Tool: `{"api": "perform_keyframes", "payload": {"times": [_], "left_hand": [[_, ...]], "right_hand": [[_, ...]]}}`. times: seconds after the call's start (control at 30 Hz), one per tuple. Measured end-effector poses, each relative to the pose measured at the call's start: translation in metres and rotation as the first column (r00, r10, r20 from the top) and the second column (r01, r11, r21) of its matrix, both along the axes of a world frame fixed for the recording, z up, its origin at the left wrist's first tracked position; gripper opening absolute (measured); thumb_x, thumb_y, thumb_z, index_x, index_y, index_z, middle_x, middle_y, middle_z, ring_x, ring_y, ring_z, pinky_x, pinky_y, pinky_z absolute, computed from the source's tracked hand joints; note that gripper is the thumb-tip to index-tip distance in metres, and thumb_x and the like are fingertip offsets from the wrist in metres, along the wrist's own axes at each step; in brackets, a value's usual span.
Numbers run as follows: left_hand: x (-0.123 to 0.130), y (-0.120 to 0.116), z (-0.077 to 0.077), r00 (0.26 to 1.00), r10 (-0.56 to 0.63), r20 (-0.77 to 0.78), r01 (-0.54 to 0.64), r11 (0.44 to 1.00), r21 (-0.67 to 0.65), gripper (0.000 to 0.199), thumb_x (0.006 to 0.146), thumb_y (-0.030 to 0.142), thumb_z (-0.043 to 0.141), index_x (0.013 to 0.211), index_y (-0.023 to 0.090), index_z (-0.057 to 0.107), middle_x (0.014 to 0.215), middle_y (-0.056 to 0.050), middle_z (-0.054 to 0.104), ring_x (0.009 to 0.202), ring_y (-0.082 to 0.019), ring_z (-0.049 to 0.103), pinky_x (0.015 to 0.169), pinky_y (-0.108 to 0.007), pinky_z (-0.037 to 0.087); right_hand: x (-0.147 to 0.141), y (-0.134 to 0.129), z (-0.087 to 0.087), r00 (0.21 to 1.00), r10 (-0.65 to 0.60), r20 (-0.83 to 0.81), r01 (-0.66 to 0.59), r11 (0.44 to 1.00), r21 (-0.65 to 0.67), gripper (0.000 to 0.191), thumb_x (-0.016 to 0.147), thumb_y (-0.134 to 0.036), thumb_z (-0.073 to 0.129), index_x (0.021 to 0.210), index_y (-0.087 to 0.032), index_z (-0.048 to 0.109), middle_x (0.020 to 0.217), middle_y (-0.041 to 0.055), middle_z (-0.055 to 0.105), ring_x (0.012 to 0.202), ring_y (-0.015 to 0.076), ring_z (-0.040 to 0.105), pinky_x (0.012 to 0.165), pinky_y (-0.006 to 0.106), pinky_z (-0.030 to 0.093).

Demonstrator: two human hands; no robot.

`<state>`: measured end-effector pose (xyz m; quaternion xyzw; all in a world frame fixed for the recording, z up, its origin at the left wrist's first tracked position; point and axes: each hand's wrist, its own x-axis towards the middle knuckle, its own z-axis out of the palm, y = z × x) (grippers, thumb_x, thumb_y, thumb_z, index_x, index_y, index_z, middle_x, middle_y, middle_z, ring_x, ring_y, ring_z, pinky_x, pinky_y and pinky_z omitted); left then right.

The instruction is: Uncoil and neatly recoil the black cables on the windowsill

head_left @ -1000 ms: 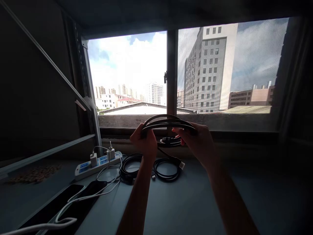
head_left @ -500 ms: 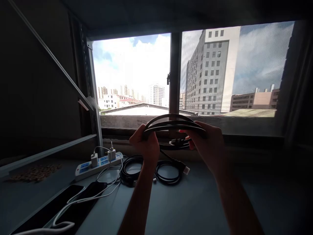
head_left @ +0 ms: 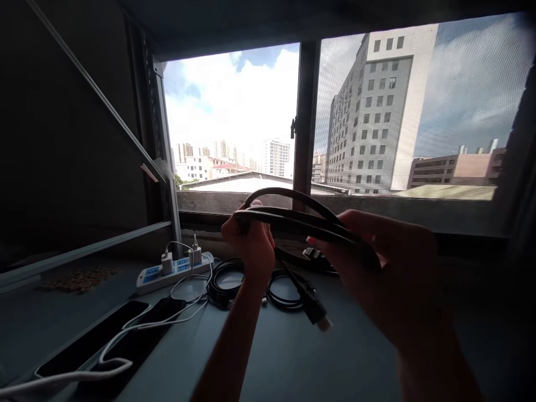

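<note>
A thick black cable (head_left: 288, 215) is looped in several turns and held up between both hands in front of the window. My left hand (head_left: 253, 240) is closed around the left end of the loops. The right side of the bundle lies in the grip of my right hand (head_left: 377, 251). One black connector with a metal tip (head_left: 316, 310) hangs below the loops, between the hands. Another dark connector (head_left: 314, 255) shows beside my right fingers. Two coiled black cables lie on the table behind, one (head_left: 228, 282) partly hidden by my left wrist, the other (head_left: 287, 293) to its right.
A white power strip (head_left: 146, 283) with two plugged chargers stands at the left, white cords trailing from it. Two dark flat devices (head_left: 96, 332) lie nearer. Small brown pieces (head_left: 81, 279) are piled at far left. A metal frame (head_left: 84, 254) borders the window.
My right hand has moved right and nearer, tilting the looped cable down to the right. The hanging connector sits lower and looks larger. The view has shifted slightly.
</note>
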<state>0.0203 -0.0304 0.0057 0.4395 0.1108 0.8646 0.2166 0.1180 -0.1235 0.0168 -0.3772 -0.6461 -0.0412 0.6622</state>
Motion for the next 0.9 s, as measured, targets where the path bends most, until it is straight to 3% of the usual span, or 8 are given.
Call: {"api": "perform_keyframes", "payload": {"times": [0.1, 0.23, 0.37, 0.47, 0.53, 0.7, 0.8, 0.9], "left_hand": [[-0.002, -0.005, 0.003, 0.983, -0.153, -0.104, 0.151, 0.988, -0.027, 0.045, 0.07, 0.027, 0.057, 0.039, 0.019, 0.026, 0.029, 0.009, 0.024, 0.025, -0.003, 0.021, 0.029, -0.02, 0.011], [-0.011, -0.007, 0.008, 0.831, -0.474, -0.291, 0.352, 0.853, -0.385, 0.041, 0.068, 0.024, 0.061, 0.041, 0.019, 0.031, 0.03, 0.009, 0.025, 0.025, -0.003, 0.022, 0.03, -0.021, 0.014], [-0.021, -0.002, 0.009, 0.658, -0.642, -0.393, 0.388, 0.737, -0.554, 0.04, 0.072, 0.021, 0.059, 0.043, 0.018, 0.031, 0.032, 0.009, 0.023, 0.028, -0.002, 0.02, 0.033, -0.02, 0.017], [-0.023, 0.002, 0.006, 0.532, -0.624, -0.572, 0.296, 0.77, -0.565, 0.043, 0.076, 0.028, 0.059, 0.044, 0.018, 0.032, 0.032, 0.008, 0.026, 0.027, -0.002, 0.024, 0.033, -0.02, 0.018], [-0.022, 0.005, 0.004, 0.547, -0.543, -0.637, 0.178, 0.819, -0.545, 0.042, 0.076, 0.034, 0.06, 0.046, 0.018, 0.036, 0.032, 0.007, 0.029, 0.026, -0.003, 0.027, 0.032, -0.02, 0.018], [-0.015, 0.006, 0.006, 0.791, -0.36, -0.494, 0.121, 0.885, -0.451, 0.028, 0.067, 0.024, 0.064, 0.05, 0.018, 0.042, 0.037, 0.01, 0.027, 0.029, -0.002, 0.022, 0.032, -0.019, 0.015], [-0.015, 0.001, 0.008, 0.79, -0.353, -0.501, 0.174, 0.913, -0.369, 0.032, 0.063, 0.023, 0.066, 0.047, 0.017, 0.039, 0.038, 0.009, 0.026, 0.031, -0.001, 0.021, 0.033, -0.019, 0.013], [-0.017, 0.001, 0.008, 0.763, -0.441, -0.472, 0.274, 0.883, -0.382, 0.032, 0.062, 0.026, 0.068, 0.049, 0.017, 0.04, 0.037, 0.01, 0.023, 0.03, -0.001, 0.019, 0.032, -0.02, 0.009]], "right_hand": [[0.006, 0.006, 0.0, 0.999, -0.006, -0.041, 0.006, 1.0, -0.002, 0.018, 0.069, -0.031, 0.065, 0.056, -0.02, 0.063, 0.038, -0.0063, 0.042, 0.035, 0.0051, 0.037, 0.033, 0.018, 0.025], [0.026, 0.039, -0.005, 0.984, -0.075, -0.161, 0.059, 0.993, -0.102, 0.025, 0.075, -0.036, 0.057, 0.061, -0.018, 0.067, 0.036, -0.0046, 0.047, 0.029, 0.0081, 0.042, 0.032, 0.021, 0.029], [0.044, 0.065, -0.011, 0.974, -0.22, 0.059, 0.228, 0.943, -0.243, 0.029, 0.077, -0.038, 0.056, 0.06, -0.019, 0.069, 0.032, -0.0039, 0.046, 0.032, 0.0108, 0.047, 0.042, 0.023, 0.036], [0.045, 0.064, -0.011, 0.974, -0.194, 0.114, 0.218, 0.936, -0.275, 0.027, 0.077, -0.037, 0.056, 0.062, -0.019, 0.07, 0.031, -0.0044, 0.046, 0.033, 0.0107, 0.049, 0.042, 0.023, 0.036], [0.041, 0.058, -0.01, 0.982, -0.162, 0.096, 0.183, 0.944, -0.274, 0.024, 0.077, -0.034, 0.057, 0.064, -0.019, 0.07, 0.03, -0.0052, 0.045, 0.031, 0.0103, 0.048, 0.041, 0.022, 0.035], [0.032, 0.045, -0.005, 0.999, 0.037, -0.036, -0.046, 0.945, -0.322, 0.024, 0.076, -0.038, 0.058, 0.07, -0.019, 0.07, 0.034, -0.0048, 0.047, 0.031, 0.0101, 0.049, 0.036, 0.02, 0.036], [0.036, 0.042, -0.005, 0.967, 0.236, -0.1, -0.256, 0.877, -0.406, 0.031, 0.075, -0.048, 0.059, 0.069, -0.019, 0.069, 0.041, -0.0034, 0.052, 0.03, 0.0099, 0.05, 0.033, 0.02, 0.036], [0.041, 0.044, -0.005, 0.922, 0.376, -0.094, -0.375, 0.807, -0.456, 0.036, 0.075, -0.053, 0.058, 0.067, -0.019, 0.068, 0.04, -0.0034, 0.051, 0.028, 0.0089, 0.047, 0.033, 0.02, 0.037]]}}
